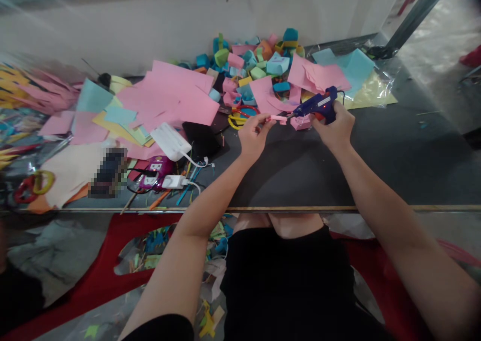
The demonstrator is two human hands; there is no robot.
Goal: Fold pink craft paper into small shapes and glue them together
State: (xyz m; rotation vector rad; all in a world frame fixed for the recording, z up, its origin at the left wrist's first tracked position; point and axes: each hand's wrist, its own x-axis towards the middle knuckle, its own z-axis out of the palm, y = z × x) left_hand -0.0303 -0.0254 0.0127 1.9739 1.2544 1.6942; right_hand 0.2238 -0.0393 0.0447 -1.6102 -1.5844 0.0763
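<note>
Between the fingertips of my left hand (pixel 254 134) is a small pink paper strip (pixel 278 118), pinched at one end and pointing right. My right hand (pixel 335 125) is wrapped round the handle of a blue glue gun (pixel 315 104). Its nozzle points left and meets or nearly meets the free end of the strip; I cannot tell whether they touch. Just below the gun's barrel, a pink folded paper piece (pixel 300 122) rests on the dark table (pixel 376 160).
Small folded paper pieces (pixel 259 60) in several colours are heaped against the wall. Pink sheets (pixel 169 95) cover the table's left-middle. A white power bank (pixel 171 140), a purple power socket (pixel 156 171) and cables lie nearer. Yellow-handled scissors (pixel 236 120) sit behind my left hand.
</note>
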